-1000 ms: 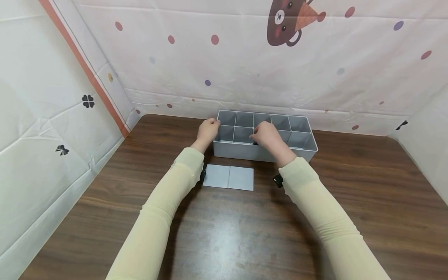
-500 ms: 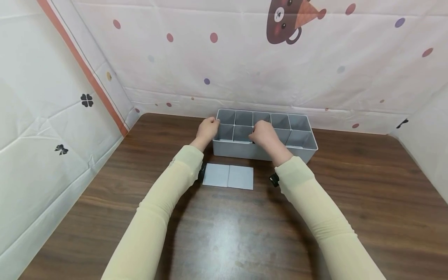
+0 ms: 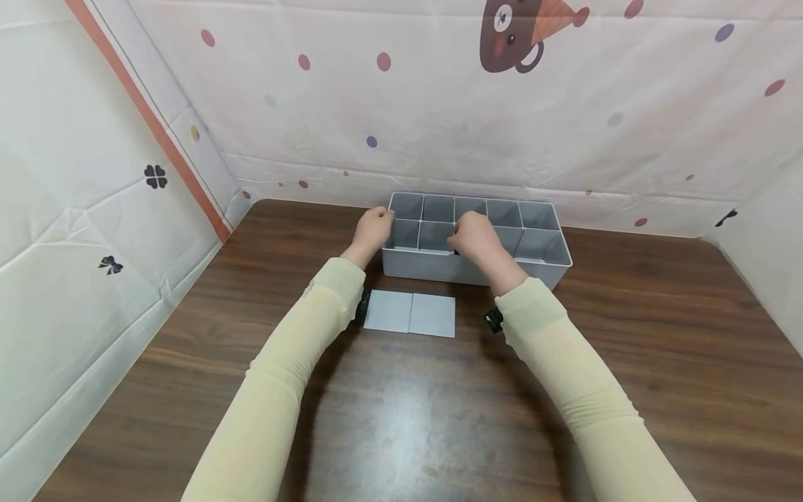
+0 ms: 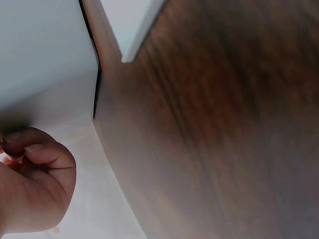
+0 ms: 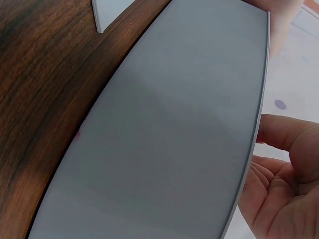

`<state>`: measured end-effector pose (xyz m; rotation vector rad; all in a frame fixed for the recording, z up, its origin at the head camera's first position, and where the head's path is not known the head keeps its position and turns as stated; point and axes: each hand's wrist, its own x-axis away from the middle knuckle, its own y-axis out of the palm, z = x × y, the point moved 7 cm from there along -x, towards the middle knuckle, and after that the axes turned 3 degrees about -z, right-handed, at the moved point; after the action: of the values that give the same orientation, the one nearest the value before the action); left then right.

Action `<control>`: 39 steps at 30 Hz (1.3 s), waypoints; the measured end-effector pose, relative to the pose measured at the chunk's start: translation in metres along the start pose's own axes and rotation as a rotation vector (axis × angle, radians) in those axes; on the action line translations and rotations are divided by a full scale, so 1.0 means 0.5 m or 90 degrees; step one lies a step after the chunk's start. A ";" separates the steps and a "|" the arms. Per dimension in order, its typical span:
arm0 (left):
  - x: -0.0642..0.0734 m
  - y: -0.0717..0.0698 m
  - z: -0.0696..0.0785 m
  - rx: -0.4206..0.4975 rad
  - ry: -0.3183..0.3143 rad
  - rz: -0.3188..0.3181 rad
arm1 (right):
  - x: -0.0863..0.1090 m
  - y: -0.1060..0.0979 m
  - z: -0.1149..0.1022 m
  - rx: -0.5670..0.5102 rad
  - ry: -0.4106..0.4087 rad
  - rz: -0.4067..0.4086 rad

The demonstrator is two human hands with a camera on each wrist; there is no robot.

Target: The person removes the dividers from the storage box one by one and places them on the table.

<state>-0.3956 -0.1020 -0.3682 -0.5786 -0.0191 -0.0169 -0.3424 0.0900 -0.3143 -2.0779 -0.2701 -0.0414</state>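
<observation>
A grey compartment box (image 3: 433,263) stands at the back of the table, split by thin dividers into two rows. At its left end my left hand (image 3: 373,229) grips the rim; in the left wrist view the fingers (image 4: 55,154) of this hand are curled at the box wall (image 4: 45,50). My right hand (image 3: 475,237) is over the middle of the box with fingers curled, pinching at a divider in the front row; what lies between the fingertips is hidden. Behind the front wall (image 5: 164,114), the right wrist view shows this hand's thumb and fingers close to the rim.
Two flat grey plates (image 3: 433,316) lie side by side on the dark wooden table (image 3: 376,411), just in front of the box. A printed white cloth (image 3: 439,104) hangs behind the table. Another white cloth (image 3: 75,230) hangs along the left side.
My right hand has sunk slightly toward the front of the box and then stayed there. The left hand keeps its place at the rim; the view has tilted slightly.
</observation>
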 end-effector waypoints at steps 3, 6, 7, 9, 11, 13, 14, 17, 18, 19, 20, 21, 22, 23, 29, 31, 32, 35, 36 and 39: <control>0.000 0.001 -0.001 0.001 -0.008 0.002 | 0.003 -0.001 0.000 0.000 0.004 0.000; 0.000 0.002 -0.003 -0.005 -0.017 0.002 | 0.006 -0.002 -0.001 -0.004 0.001 0.006; 0.000 0.002 -0.004 -0.006 -0.019 0.002 | 0.007 -0.003 -0.001 -0.004 -0.001 0.010; -0.001 0.003 -0.004 -0.009 -0.020 0.003 | 0.008 -0.006 -0.003 -0.004 -0.008 0.017; -0.001 0.003 -0.004 -0.013 -0.022 0.002 | 0.009 -0.008 -0.003 -0.005 -0.011 0.020; -0.002 0.003 -0.004 -0.016 -0.023 0.001 | 0.009 -0.009 -0.003 -0.006 -0.011 0.021; -0.001 0.002 -0.004 -0.017 -0.025 0.001 | 0.009 -0.010 -0.003 -0.007 -0.011 0.020; -0.001 0.000 -0.002 -0.029 -0.030 -0.001 | 0.007 -0.011 -0.003 -0.008 -0.010 0.022; -0.001 0.000 -0.002 -0.031 -0.031 -0.001 | 0.006 -0.011 -0.003 -0.007 -0.010 0.024; 0.000 -0.001 -0.001 -0.034 -0.033 -0.002 | 0.006 -0.012 -0.003 -0.007 -0.010 0.026; 0.000 -0.001 0.000 -0.038 -0.035 -0.002 | 0.006 -0.012 -0.004 -0.006 -0.011 0.028; 0.000 -0.001 0.000 -0.041 -0.036 -0.004 | 0.005 -0.013 -0.004 -0.004 -0.011 0.030; 0.001 -0.001 0.001 -0.043 -0.037 -0.005 | 0.005 -0.014 -0.004 -0.003 -0.012 0.031; 0.002 -0.001 0.002 -0.045 -0.038 -0.006 | 0.005 -0.015 -0.005 -0.001 -0.013 0.034; 0.002 -0.002 0.006 -0.061 -0.040 -0.016 | 0.007 -0.020 -0.008 0.004 -0.014 0.039; 0.002 -0.003 0.005 -0.069 -0.040 -0.019 | 0.006 -0.020 -0.009 0.004 -0.014 0.037; 0.001 -0.003 0.005 -0.072 -0.039 -0.020 | 0.006 -0.021 -0.009 0.004 -0.014 0.035; 0.001 -0.003 0.005 -0.083 -0.040 -0.023 | 0.006 -0.023 -0.011 0.003 -0.012 0.030; 0.001 -0.003 0.006 -0.086 -0.039 -0.024 | 0.006 -0.024 -0.011 0.001 -0.009 0.028; 0.000 -0.004 0.009 -0.097 -0.040 -0.026 | 0.006 -0.031 -0.011 -0.007 -0.002 0.026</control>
<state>-0.3956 -0.1011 -0.3634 -0.7307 -0.0915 -0.0404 -0.3422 0.0929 -0.2978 -2.0945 -0.2291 -0.0147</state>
